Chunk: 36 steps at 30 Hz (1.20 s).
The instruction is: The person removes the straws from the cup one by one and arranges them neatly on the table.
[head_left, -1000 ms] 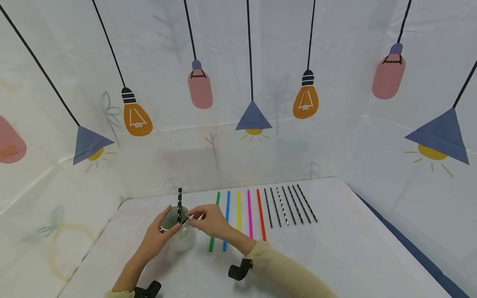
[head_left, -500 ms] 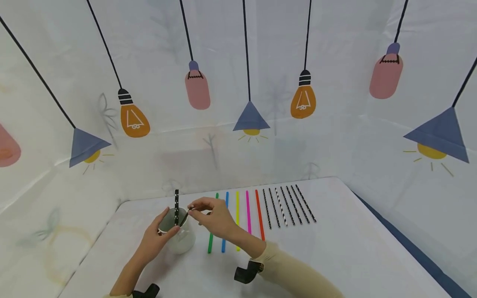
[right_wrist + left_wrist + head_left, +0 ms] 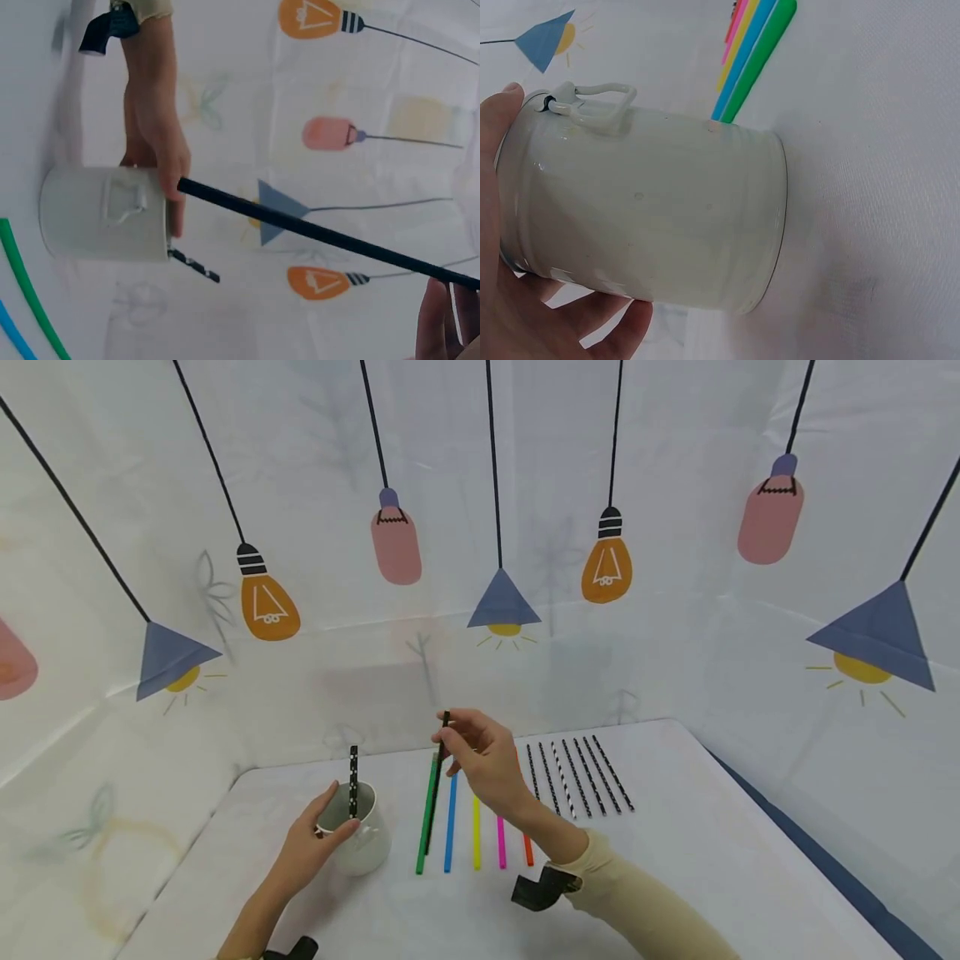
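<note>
My left hand [image 3: 311, 843] grips the rim of a white canister [image 3: 363, 847] standing on the table, thumb and fingers on opposite sides. A small wire loop [image 3: 604, 105] is on its side in the left wrist view. One black straw with white dots [image 3: 353, 781] stands inside and sticks up past the rim. Right of the canister, my right hand [image 3: 487, 764] pinches a black straw [image 3: 322, 232] near its upper end. It hangs steeply, overlapping the green straw [image 3: 424, 827] in the head view. In the right wrist view only fingertips [image 3: 431, 322] show at its end.
Blue [image 3: 450, 827], yellow [image 3: 477, 843], pink [image 3: 502, 852] and red straws [image 3: 528, 852] lie in a row, partly behind my right hand. Several black-and-white patterned straws [image 3: 581, 768] lie farther right on the white table [image 3: 675, 860]. A lamp-printed sheet [image 3: 555, 677] hangs behind.
My right hand has drawn the black straw up out of the canister and carried it right, over the green straw. The left hand keeps its grip on the canister.
</note>
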Each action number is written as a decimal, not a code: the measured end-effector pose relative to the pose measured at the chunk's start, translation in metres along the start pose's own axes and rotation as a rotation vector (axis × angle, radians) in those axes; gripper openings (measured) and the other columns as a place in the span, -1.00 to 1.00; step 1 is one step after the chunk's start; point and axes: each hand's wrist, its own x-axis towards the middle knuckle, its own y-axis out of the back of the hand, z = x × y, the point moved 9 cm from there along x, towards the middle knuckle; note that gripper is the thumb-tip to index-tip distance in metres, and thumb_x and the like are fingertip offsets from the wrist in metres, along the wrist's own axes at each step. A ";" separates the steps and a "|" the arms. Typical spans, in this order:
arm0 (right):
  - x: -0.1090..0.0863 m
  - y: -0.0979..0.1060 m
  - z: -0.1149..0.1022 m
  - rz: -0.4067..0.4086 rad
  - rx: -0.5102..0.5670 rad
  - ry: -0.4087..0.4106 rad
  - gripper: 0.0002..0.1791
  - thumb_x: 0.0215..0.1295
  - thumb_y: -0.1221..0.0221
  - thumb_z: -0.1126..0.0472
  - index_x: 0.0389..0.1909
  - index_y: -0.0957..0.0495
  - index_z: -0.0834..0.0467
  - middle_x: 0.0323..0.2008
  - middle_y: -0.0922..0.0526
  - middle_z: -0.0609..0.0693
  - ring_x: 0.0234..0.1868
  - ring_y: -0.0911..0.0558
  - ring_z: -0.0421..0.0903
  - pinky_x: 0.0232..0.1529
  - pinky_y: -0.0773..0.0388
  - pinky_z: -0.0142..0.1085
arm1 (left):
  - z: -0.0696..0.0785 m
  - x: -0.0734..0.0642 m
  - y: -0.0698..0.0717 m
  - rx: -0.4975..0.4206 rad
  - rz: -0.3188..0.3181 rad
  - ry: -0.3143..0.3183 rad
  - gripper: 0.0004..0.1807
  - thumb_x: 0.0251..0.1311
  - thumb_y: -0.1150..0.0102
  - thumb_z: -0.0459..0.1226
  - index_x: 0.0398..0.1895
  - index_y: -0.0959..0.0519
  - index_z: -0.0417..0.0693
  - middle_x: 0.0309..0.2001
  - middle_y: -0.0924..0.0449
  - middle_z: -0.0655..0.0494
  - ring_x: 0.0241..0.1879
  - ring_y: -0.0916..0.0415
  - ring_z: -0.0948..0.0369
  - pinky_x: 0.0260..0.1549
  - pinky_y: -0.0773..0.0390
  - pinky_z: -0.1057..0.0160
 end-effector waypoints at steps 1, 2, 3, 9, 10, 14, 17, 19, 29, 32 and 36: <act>0.000 0.005 0.001 0.003 -0.015 0.001 -0.73 0.35 -0.07 0.51 0.04 -0.48 0.43 -0.29 -0.63 0.33 -0.42 -0.62 0.02 -0.49 -0.63 -0.24 | 0.000 -0.001 0.000 -0.003 0.000 -0.002 -0.11 0.26 -0.22 0.01 0.52 -0.04 -0.13 0.45 -0.07 -0.25 0.28 -0.22 -0.23 0.01 -0.45 -0.19; 0.000 0.010 0.001 0.005 -0.031 0.008 -0.70 0.35 -0.08 0.50 0.08 -0.47 0.42 -0.31 -0.62 0.33 -0.46 -0.61 0.02 -0.51 -0.63 -0.23 | 0.000 -0.001 0.000 -0.005 -0.001 -0.004 -0.11 0.26 -0.23 0.01 0.52 -0.04 -0.13 0.45 -0.06 -0.24 0.28 -0.22 -0.23 0.02 -0.45 -0.19; 0.000 0.015 0.003 0.007 -0.045 0.010 -0.67 0.34 -0.10 0.50 0.12 -0.46 0.40 -0.31 -0.62 0.32 -0.48 -0.61 0.04 -0.53 -0.62 -0.22 | 0.000 -0.001 0.000 -0.008 -0.002 -0.005 -0.11 0.26 -0.23 0.00 0.52 -0.04 -0.12 0.45 -0.06 -0.24 0.28 -0.21 -0.23 0.02 -0.45 -0.19; -0.001 0.051 0.022 0.034 -0.089 0.055 -0.75 0.32 -0.11 0.52 -0.01 -0.55 0.37 -0.33 -0.64 0.20 -0.57 -0.62 0.09 -0.61 -0.58 -0.21 | 0.003 -0.002 0.000 -0.005 -0.003 -0.006 -0.10 0.27 -0.22 0.01 0.52 -0.02 -0.13 0.45 -0.05 -0.25 0.28 -0.21 -0.24 0.02 -0.45 -0.20; -0.001 0.057 0.023 0.036 -0.106 0.055 -0.79 0.31 -0.11 0.52 -0.06 -0.57 0.39 -0.34 -0.64 0.19 -0.57 -0.62 0.06 -0.62 -0.57 -0.23 | 0.004 -0.002 0.000 0.000 -0.005 -0.004 -0.09 0.27 -0.22 0.01 0.53 -0.01 -0.14 0.45 -0.05 -0.26 0.28 -0.21 -0.25 0.02 -0.45 -0.20; -0.005 0.082 0.040 0.019 -0.186 -0.050 -0.69 0.32 -0.12 0.50 0.07 -0.53 0.35 -0.16 -0.61 0.20 -0.48 -0.63 0.07 -0.54 -0.58 -0.29 | 0.003 -0.003 0.002 0.027 -0.004 0.021 -0.06 0.27 -0.20 0.04 0.53 0.04 -0.15 0.43 -0.05 -0.32 0.24 -0.25 -0.25 0.00 -0.47 -0.17; -0.012 0.105 0.064 -0.013 -0.245 -0.143 -0.52 0.32 -0.14 0.45 0.26 -0.43 0.22 0.04 -0.53 0.15 -0.37 -0.64 0.01 -0.46 -0.60 -0.26 | 0.001 -0.003 0.002 0.043 -0.004 0.036 -0.04 0.26 -0.20 0.06 0.54 0.06 -0.15 0.43 -0.06 -0.34 0.24 -0.27 -0.25 0.00 -0.47 -0.16; -0.017 0.120 0.069 -0.034 -0.266 -0.174 -0.46 0.32 -0.17 0.42 0.32 -0.39 0.17 0.11 -0.50 0.14 -0.32 -0.65 0.02 -0.41 -0.61 -0.25 | 0.001 -0.003 0.001 0.040 -0.006 0.037 -0.03 0.26 -0.20 0.06 0.54 0.06 -0.14 0.43 -0.06 -0.34 0.24 -0.27 -0.25 0.01 -0.47 -0.16; -0.028 0.207 0.089 0.062 -0.338 -0.309 -0.47 0.28 -0.26 0.33 0.26 -0.38 0.27 0.01 -0.55 0.33 -0.23 -0.67 0.01 -0.30 -0.65 -0.18 | 0.003 -0.002 0.001 0.044 -0.014 0.041 -0.06 0.28 -0.18 0.06 0.54 0.06 -0.10 0.42 -0.08 -0.33 0.22 -0.30 -0.24 -0.01 -0.48 -0.15; -0.030 0.235 0.100 0.103 -0.380 -0.353 -0.45 0.25 -0.30 0.28 0.23 -0.39 0.32 -0.01 -0.55 0.38 -0.22 -0.67 0.01 -0.29 -0.65 -0.22 | 0.002 -0.002 0.000 0.045 -0.016 0.042 -0.06 0.28 -0.17 0.06 0.54 0.06 -0.10 0.42 -0.08 -0.33 0.23 -0.29 -0.23 -0.02 -0.49 -0.13; -0.034 0.268 0.120 0.130 -0.474 -0.404 -0.44 0.24 -0.32 0.20 0.21 -0.43 0.32 -0.01 -0.57 0.35 -0.25 -0.66 -0.08 -0.30 -0.64 -0.29 | 0.002 -0.002 0.000 0.039 -0.017 0.041 -0.06 0.29 -0.17 0.06 0.54 0.07 -0.11 0.43 -0.06 -0.33 0.25 -0.25 -0.25 0.01 -0.46 -0.17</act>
